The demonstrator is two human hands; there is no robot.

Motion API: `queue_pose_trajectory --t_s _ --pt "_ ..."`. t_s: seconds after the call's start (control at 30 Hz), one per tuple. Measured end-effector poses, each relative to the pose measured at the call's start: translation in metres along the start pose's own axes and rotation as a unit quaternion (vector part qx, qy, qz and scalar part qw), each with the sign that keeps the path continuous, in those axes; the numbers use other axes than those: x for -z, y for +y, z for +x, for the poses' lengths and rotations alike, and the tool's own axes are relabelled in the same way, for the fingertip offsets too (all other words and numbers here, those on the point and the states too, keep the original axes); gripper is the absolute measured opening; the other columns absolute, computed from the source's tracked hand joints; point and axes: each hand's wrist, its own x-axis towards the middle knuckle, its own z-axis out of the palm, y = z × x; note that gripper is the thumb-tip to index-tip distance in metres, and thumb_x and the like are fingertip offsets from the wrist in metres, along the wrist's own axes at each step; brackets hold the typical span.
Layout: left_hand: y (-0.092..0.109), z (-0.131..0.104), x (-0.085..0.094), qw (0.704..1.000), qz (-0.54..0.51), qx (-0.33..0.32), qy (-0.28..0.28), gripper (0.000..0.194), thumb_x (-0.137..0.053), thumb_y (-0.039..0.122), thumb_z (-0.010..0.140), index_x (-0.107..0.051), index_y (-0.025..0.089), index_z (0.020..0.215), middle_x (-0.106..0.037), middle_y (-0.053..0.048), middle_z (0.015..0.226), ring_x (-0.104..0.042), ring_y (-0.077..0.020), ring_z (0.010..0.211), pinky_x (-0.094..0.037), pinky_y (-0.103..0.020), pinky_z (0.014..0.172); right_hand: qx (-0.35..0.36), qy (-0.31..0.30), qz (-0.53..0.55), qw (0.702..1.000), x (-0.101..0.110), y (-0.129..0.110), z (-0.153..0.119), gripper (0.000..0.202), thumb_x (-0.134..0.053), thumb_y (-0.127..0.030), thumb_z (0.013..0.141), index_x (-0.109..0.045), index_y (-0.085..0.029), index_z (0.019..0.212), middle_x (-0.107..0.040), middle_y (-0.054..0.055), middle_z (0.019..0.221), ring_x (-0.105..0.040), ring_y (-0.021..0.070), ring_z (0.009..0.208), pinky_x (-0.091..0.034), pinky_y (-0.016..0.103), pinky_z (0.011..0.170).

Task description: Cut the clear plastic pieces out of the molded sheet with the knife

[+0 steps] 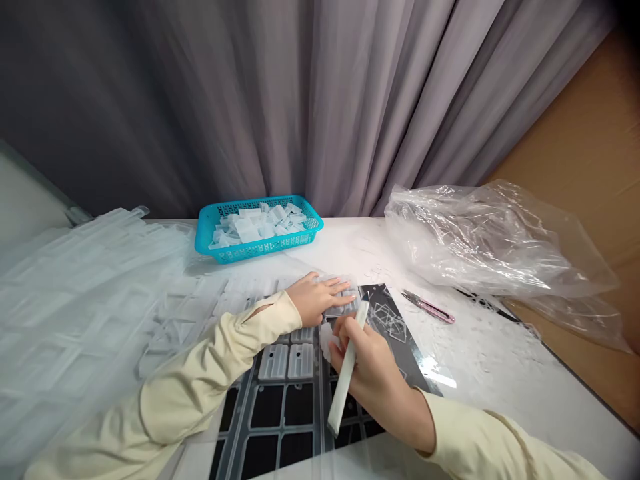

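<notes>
My left hand (317,298) lies flat, fingers stretched out, on the translucent plastic pieces at the far end of a moulded sheet. In my right hand (370,360) is a craft knife with a long whitish handle (345,393); its dark tip (365,297) points away from me. A small translucent piece (327,340) shows beside the right fingers; whether they touch it I cannot tell. Below the hands, the translucent frame sheet (280,430) has rectangular openings over a black surface. Some cells hold ribbed plastic pieces (300,362).
A turquoise basket (250,251) of loose translucent pieces stands at the back. Stacked translucent sheets (65,333) cover the left side. Pink thread snips (429,307) lie to the right, near a clear plastic bag (480,240). Thin cut-off frames (390,323) rest on the black mat. A grey curtain (300,100) hangs behind.
</notes>
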Motion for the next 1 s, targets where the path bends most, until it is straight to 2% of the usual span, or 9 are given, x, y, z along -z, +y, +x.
queue_pose_trajectory --t_s 0.23,0.37,0.53,0.67,0.77,0.87,0.93,1.0 --pt "0.003 0.003 -0.008 0.999 0.028 0.001 0.019 0.075 -0.053 0.0 0.064 -0.036 0.024 0.133 -0.03 -0.007 0.144 -0.034 -0.0227 0.13 -0.032 -0.042 0.095 -0.072 -0.017 0.074 0.995 0.005 0.001 -0.009 0.025 -0.046 -0.012 0.076 -0.025 -0.022 0.069 -0.041 -0.004 0.064 -0.033 0.0107 0.054 -0.028 0.022 0.05" --pt "0.004 0.003 -0.01 0.999 0.036 -0.001 0.025 0.074 -0.054 0.001 0.064 -0.037 0.023 0.132 -0.031 -0.008 0.144 -0.035 -0.0232 0.129 -0.032 -0.041 0.095 -0.081 -0.048 0.095 0.991 0.008 -0.007 -0.019 0.024 -0.046 -0.012 0.076 -0.025 -0.022 0.07 -0.04 -0.004 0.063 -0.03 0.0098 0.052 -0.026 0.022 0.048" --pt "0.004 0.002 -0.011 0.999 0.034 -0.005 0.04 0.072 -0.056 0.002 0.065 -0.038 0.023 0.131 -0.032 -0.008 0.143 -0.036 -0.023 0.128 -0.033 -0.038 0.095 -0.104 -0.037 0.109 0.988 0.012 -0.008 -0.031 0.024 -0.046 -0.014 0.078 -0.024 -0.022 0.069 -0.039 -0.004 0.064 -0.029 0.01 0.053 -0.028 0.021 0.048" --pt "0.003 0.002 -0.012 0.999 0.028 -0.009 0.044 0.073 -0.057 0.002 0.064 -0.038 0.022 0.132 -0.032 -0.009 0.144 -0.035 -0.0246 0.128 -0.034 -0.04 0.093 -0.084 -0.026 0.112 0.99 0.017 -0.005 -0.051 0.026 -0.045 -0.013 0.08 -0.023 -0.023 0.07 -0.04 -0.003 0.066 -0.034 0.0103 0.054 -0.033 0.021 0.048" --pt "0.003 0.002 -0.013 0.999 0.022 -0.01 0.047 0.072 -0.057 0.003 0.065 -0.038 0.023 0.132 -0.032 -0.008 0.143 -0.035 -0.0248 0.128 -0.036 -0.04 0.091 -0.04 -0.008 0.088 0.995 0.034 -0.007 -0.053 0.026 -0.045 -0.012 0.082 -0.024 -0.023 0.071 -0.041 -0.002 0.069 -0.038 0.0105 0.055 -0.035 0.022 0.049" --pt "0.004 0.003 -0.014 0.998 0.021 -0.007 0.052 0.069 -0.059 0.005 0.064 -0.042 0.022 0.129 -0.036 -0.01 0.141 -0.037 -0.0264 0.127 -0.038 -0.039 0.089 -0.006 0.05 0.077 0.996 0.058 -0.013 -0.016 0.026 -0.051 -0.016 0.082 -0.029 -0.022 0.07 -0.044 -0.002 0.068 -0.041 0.0104 0.055 -0.034 0.023 0.049" --pt "0.006 0.003 -0.013 0.998 0.024 -0.003 0.054 0.066 -0.059 0.005 0.064 -0.045 0.021 0.127 -0.039 -0.01 0.139 -0.039 -0.0276 0.125 -0.039 -0.038 0.088 0.015 0.091 0.064 0.994 0.067 -0.015 0.033 0.026 -0.056 -0.018 0.079 -0.033 -0.022 0.068 -0.044 -0.003 0.064 -0.04 0.0097 0.053 -0.034 0.023 0.05" --pt "0.007 0.002 -0.012 0.998 0.028 -0.001 0.056 0.066 -0.058 0.005 0.064 -0.045 0.019 0.127 -0.041 -0.011 0.138 -0.04 -0.028 0.124 -0.04 -0.038 0.086 0.023 0.12 0.07 0.99 0.065 -0.016 0.094 0.029 -0.061 -0.017 0.075 -0.034 -0.021 0.067 -0.047 -0.004 0.063 -0.044 0.0091 0.054 -0.036 0.023 0.052"
